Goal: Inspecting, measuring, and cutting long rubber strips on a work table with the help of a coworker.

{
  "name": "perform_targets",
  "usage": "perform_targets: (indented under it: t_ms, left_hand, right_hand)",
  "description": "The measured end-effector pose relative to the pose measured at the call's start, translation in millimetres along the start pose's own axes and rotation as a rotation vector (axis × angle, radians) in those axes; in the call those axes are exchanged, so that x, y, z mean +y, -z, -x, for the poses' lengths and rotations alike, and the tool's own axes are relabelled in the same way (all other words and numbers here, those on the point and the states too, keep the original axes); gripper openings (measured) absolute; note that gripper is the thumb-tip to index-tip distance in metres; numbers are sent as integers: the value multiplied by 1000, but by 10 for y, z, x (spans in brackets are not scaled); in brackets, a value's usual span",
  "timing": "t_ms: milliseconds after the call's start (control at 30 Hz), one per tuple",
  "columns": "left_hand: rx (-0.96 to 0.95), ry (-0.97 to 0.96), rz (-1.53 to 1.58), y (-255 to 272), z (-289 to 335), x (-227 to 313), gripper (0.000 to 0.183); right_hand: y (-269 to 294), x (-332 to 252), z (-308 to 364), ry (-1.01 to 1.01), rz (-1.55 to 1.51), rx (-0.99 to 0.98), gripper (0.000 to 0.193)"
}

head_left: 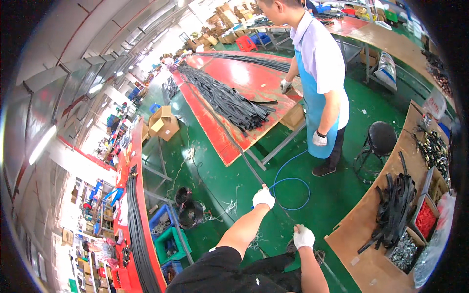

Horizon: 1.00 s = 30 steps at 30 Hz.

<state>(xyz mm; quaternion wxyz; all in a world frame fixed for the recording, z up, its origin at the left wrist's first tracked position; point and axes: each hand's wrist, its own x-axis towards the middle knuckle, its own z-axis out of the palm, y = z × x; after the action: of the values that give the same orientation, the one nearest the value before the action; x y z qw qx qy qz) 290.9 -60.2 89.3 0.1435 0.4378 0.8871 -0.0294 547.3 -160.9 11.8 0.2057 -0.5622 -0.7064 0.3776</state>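
A long thin black strip point(250, 167) runs from the red table toward me and passes through both my hands. My left hand point(264, 198), in a white glove, is closed around it with the thumb pointing up. Lower and to the right, my gloved right hand point(304, 236) is closed on the strip near its near end. Between the hands the strip slants down to the right above the green floor. A thick bundle of black strips point(229, 105) lies along the red table point(222, 146). How the fingers wrap the strip is partly hidden.
A person in a blue apron point(317, 112) stands at the table's right side. A black stool point(382, 136) and a brown table point(351, 239) with black straps point(393, 210) are at right. A blue hose point(309, 188) coils on the floor. Crates point(173, 246) stand at left.
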Motion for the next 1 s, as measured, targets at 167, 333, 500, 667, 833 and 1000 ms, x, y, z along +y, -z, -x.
perform_targets:
  t_ms: [167, 333, 500, 667, 833, 1000]
  left_hand:
    - [-78, 44, 33, -230, -73, -353, 73]
    - [-73, -51, 34, -117, 49, -439, 64]
    - [-58, -86, 157, 327, 50, -363, 60]
    - [-50, -117, 275, 622, -44, -114, 49]
    - [9, -139, 246, 437, 13, 271, 47]
    - [-31, -77, 250, 340, -92, 427, 53]
  right_hand:
    - [459, 463, 922, -491, -639, -835, 43]
    - [913, 1024, 1897, -571, -629, -485, 27]
    - [1714, 561, 1655, -160, -49, -101, 20]
    - [2070, 591, 1166, -69, 293, -2, 13]
    - [1848, 1134, 441, 147, 403, 83, 22]
    - [1462, 335, -363, 41, 329, -20, 19]
